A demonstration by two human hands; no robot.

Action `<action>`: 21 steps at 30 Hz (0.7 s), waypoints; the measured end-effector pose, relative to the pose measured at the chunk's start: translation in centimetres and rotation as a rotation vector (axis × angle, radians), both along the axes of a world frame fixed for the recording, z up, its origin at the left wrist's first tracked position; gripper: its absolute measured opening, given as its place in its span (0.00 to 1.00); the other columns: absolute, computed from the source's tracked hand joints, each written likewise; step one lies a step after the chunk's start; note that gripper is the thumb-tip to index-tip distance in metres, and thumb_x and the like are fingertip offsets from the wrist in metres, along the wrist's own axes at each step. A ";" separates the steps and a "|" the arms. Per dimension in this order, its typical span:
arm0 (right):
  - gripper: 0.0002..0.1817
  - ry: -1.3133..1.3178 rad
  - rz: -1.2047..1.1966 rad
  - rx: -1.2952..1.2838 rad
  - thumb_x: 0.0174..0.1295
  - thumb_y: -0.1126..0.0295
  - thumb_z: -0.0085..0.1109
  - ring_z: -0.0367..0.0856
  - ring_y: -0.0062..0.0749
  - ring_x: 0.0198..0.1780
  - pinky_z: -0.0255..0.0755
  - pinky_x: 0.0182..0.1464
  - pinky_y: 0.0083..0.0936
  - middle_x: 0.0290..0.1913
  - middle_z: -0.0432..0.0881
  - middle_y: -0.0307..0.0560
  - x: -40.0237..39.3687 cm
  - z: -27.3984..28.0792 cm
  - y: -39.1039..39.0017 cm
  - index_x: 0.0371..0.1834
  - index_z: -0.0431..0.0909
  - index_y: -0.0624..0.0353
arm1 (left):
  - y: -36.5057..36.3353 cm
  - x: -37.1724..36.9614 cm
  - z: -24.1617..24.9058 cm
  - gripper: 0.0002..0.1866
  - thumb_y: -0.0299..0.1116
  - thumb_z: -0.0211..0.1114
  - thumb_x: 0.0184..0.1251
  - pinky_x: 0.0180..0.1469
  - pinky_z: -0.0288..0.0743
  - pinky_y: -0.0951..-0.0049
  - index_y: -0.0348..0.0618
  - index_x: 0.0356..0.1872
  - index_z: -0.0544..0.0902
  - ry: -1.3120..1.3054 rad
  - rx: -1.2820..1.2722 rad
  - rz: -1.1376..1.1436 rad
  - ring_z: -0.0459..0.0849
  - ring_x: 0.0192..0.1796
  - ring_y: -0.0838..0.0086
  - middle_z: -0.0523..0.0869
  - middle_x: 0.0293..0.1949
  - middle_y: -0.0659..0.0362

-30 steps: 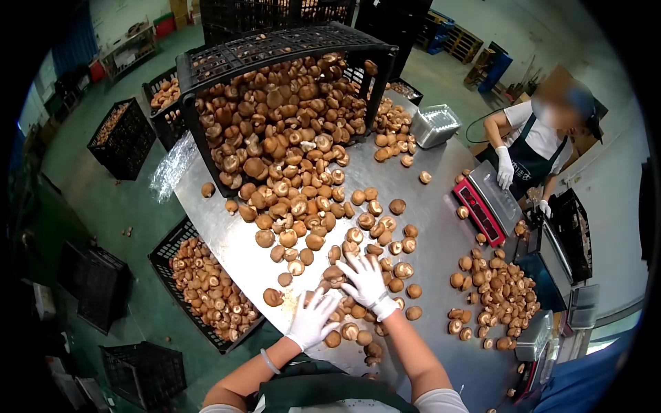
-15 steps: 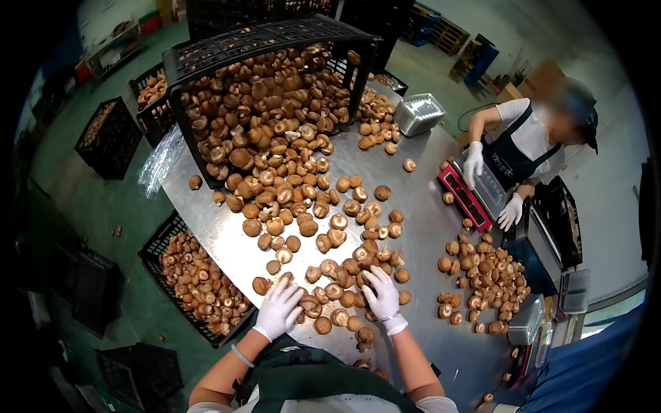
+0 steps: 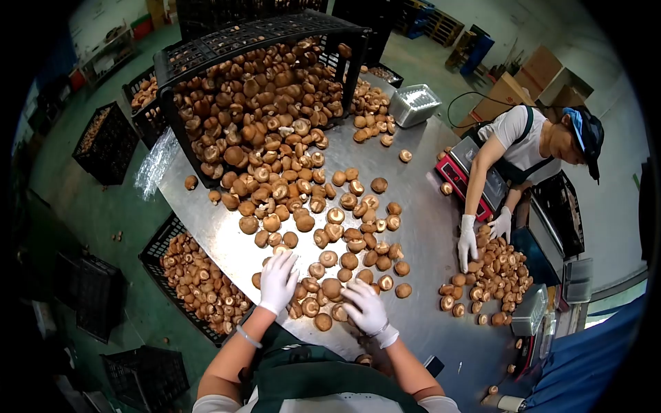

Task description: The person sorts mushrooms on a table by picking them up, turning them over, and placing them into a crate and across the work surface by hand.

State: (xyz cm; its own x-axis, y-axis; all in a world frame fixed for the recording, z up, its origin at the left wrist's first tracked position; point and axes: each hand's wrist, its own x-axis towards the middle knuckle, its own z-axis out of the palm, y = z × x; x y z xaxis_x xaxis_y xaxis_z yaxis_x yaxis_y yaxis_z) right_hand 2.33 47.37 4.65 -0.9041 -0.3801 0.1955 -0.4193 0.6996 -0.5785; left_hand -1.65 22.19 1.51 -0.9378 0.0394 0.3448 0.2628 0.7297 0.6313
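Brown shiitake mushrooms (image 3: 332, 288) lie loose on the metal table between and ahead of my hands. My left hand (image 3: 278, 283), in a white glove, is at the left side of this group, its fingers stretched forward beside a few mushrooms. My right hand (image 3: 366, 307), gloved too, reaches in from the right with its fingers spread at the group's near edge, against or just over some mushrooms. Neither hand has a mushroom visibly gripped. What lies beneath the palms is hidden.
A black crate (image 3: 265, 31) on its side spills mushrooms onto the metal table (image 3: 420, 227). Another mushroom-filled crate (image 3: 200, 286) stands below the left edge. At right, a co-worker (image 3: 513, 148) reaches into a mushroom pile beside a red scale (image 3: 461, 180). Clear plastic trays (image 3: 414, 105) sit at the back.
My left hand has moved slightly forward; my right hand has come back toward me and left. Mushrooms between them have shifted. The co-worker's hands moved from the scale to the pile.
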 end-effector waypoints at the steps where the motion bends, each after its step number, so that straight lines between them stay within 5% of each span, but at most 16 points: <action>1: 0.15 -0.017 -0.047 -0.082 0.56 0.68 0.62 0.75 0.48 0.58 0.69 0.60 0.37 0.52 0.80 0.51 -0.7 0.2 0.3 0.48 0.81 0.55 | 0.6 -1.2 0.2 0.19 0.34 0.63 0.60 0.61 0.65 0.57 0.45 0.54 0.79 0.000 0.001 -0.002 0.72 0.60 0.54 0.78 0.56 0.52; 4: 0.12 0.007 -0.172 -0.198 0.57 0.69 0.61 0.79 0.45 0.49 0.72 0.53 0.35 0.46 0.82 0.50 -3.3 0.4 0.5 0.44 0.80 0.58 | 2.5 -4.9 0.4 0.23 0.36 0.64 0.60 0.49 0.74 0.61 0.47 0.57 0.76 -0.072 0.072 0.015 0.79 0.46 0.55 0.81 0.43 0.52; 8: 0.12 0.025 -0.133 -0.178 0.59 0.69 0.59 0.80 0.45 0.46 0.74 0.49 0.33 0.44 0.82 0.49 -7.2 -0.3 -1.5 0.45 0.80 0.57 | 5.0 -8.4 -0.7 0.32 0.51 0.65 0.58 0.44 0.76 0.59 0.50 0.62 0.72 -0.317 -0.210 -0.003 0.82 0.42 0.55 0.82 0.39 0.50; 11: 0.18 -0.027 -0.021 0.006 0.58 0.65 0.60 0.79 0.44 0.49 0.73 0.51 0.36 0.49 0.81 0.48 -9.3 -3.0 -3.2 0.51 0.78 0.53 | 5.3 -9.4 -1.4 0.30 0.47 0.65 0.58 0.46 0.77 0.59 0.50 0.62 0.72 -0.409 -0.218 -0.020 0.82 0.44 0.53 0.82 0.41 0.49; 13: 0.23 0.035 0.018 0.152 0.54 0.63 0.64 0.77 0.42 0.52 0.70 0.55 0.36 0.54 0.79 0.44 -9.9 -4.8 -3.9 0.56 0.76 0.50 | 4.6 -9.0 -3.1 0.28 0.41 0.64 0.58 0.48 0.77 0.57 0.49 0.61 0.71 -0.334 0.010 -0.027 0.82 0.46 0.52 0.82 0.46 0.47; 14: 0.23 0.034 0.013 0.143 0.54 0.63 0.64 0.77 0.42 0.52 0.70 0.55 0.36 0.54 0.79 0.44 -10.0 -4.5 -4.3 0.56 0.76 0.50 | 4.1 -8.7 -3.0 0.26 0.27 0.60 0.57 0.50 0.78 0.64 0.47 0.60 0.70 -0.351 0.104 -0.053 0.84 0.45 0.57 0.82 0.49 0.45; 17: 0.26 0.043 -0.014 0.216 0.51 0.62 0.65 0.78 0.42 0.48 0.68 0.54 0.35 0.50 0.79 0.46 -10.2 -4.4 -4.7 0.56 0.75 0.51 | 2.7 -7.9 -1.9 0.28 0.15 0.52 0.57 0.57 0.73 0.74 0.41 0.62 0.67 -0.642 0.745 -0.129 0.78 0.54 0.72 0.76 0.56 0.54; 18: 0.26 -0.031 -0.027 0.235 0.51 0.62 0.66 0.78 0.42 0.48 0.68 0.53 0.37 0.49 0.80 0.45 -10.6 -4.9 -4.7 0.56 0.75 0.52 | 2.5 -7.6 -2.1 0.27 0.16 0.53 0.58 0.58 0.71 0.75 0.42 0.62 0.67 -0.604 1.015 -0.194 0.77 0.56 0.73 0.75 0.58 0.54; 21: 0.27 -0.098 -0.077 0.204 0.51 0.62 0.66 0.78 0.42 0.49 0.68 0.53 0.36 0.49 0.80 0.45 -11.0 -5.6 -4.7 0.57 0.75 0.50 | 1.9 -7.5 -1.2 0.30 0.19 0.55 0.61 0.54 0.73 0.79 0.49 0.65 0.65 -0.695 1.093 -0.218 0.77 0.53 0.75 0.74 0.55 0.52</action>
